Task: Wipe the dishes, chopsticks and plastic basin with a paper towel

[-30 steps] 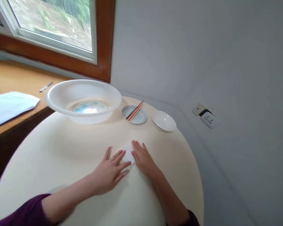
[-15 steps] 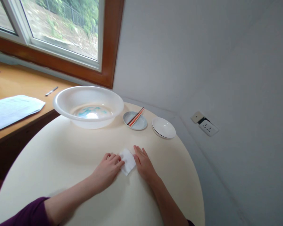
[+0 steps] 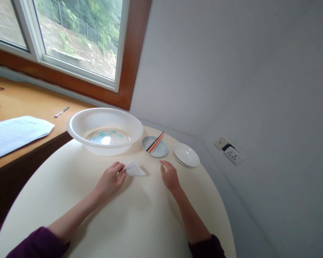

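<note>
Pinched by one corner in my left hand is a thin white tissue or cloth, tilted up off the tabletop. To its right, my right hand holds nothing, its thumb and fingers apart. Beyond that hand lie white shallow bowls, apparently stacked. A pale blue-grey plate bears several chopsticks in red, white and dark colours. Behind my left hand stands a wide translucent white basin with a blue pattern on its bottom.
All this stands on a round cream table. A wooden desk adjoins it on the left, with papers and a pen. A wall with a socket rises on the right, and a window is behind.
My left hand has lifted the tissue or cloth and carried it left and slightly away. My right hand has come off it and shifted right. The view has tilted slightly upward.
</note>
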Demonstrator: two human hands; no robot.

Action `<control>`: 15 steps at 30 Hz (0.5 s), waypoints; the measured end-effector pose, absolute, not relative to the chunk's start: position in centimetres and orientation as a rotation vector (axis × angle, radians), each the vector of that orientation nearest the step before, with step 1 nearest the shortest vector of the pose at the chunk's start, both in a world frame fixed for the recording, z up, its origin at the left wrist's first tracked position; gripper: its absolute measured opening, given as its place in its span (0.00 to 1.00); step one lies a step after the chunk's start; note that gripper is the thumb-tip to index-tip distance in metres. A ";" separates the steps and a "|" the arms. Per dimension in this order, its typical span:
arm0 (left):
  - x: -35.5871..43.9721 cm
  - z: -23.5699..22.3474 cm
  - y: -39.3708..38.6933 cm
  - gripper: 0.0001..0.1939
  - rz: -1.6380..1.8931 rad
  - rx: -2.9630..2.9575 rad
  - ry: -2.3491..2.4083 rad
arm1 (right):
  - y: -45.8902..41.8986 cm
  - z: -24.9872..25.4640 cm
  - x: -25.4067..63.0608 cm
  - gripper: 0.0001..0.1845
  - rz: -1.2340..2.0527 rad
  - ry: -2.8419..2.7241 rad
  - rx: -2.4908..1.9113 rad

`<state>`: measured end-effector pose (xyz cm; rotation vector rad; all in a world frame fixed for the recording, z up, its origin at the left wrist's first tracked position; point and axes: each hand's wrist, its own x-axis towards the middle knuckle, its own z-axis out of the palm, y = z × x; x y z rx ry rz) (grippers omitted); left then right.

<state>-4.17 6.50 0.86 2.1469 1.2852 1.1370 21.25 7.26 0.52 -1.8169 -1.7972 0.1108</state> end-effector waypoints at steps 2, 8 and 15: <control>-4.8 0.7 7.5 0.09 1.184 2.061 1.350 | 10.4 1.3 21.2 0.17 0.126 -1.756 -1.906; -4.9 -0.4 8.3 0.10 1.068 2.013 1.477 | 19.0 3.3 20.3 0.20 0.128 -1.635 -2.221; -5.1 0.4 8.1 0.09 1.024 2.128 1.510 | 22.8 4.1 18.9 0.32 0.173 -1.523 -2.492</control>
